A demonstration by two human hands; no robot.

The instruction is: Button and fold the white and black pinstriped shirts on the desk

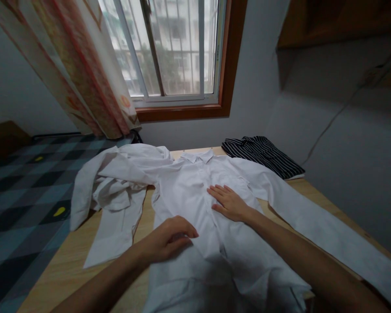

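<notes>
A long-sleeved white shirt [185,182] lies spread front side up on the wooden table, its collar at the far end and its lower part creased towards me. My left hand [174,237] is over the shirt's left front, fingers bent and thumb close to the fingertips, pinching the cloth near the front opening. Flat on the chest rests my right hand [228,203], fingers stretched out, touching the cloth beside the button line. One sleeve reaches out to the right and over the table edge; the other goes left across a crumpled white garment [114,234].
A folded black-and-white striped garment [263,154] lies at the table's far right corner. Left of the wooden table [61,261] is a bed with a checked cover [16,208]. Behind are a barred window [179,52] and a patterned curtain [81,65]; a wooden shelf [332,26] hangs upper right.
</notes>
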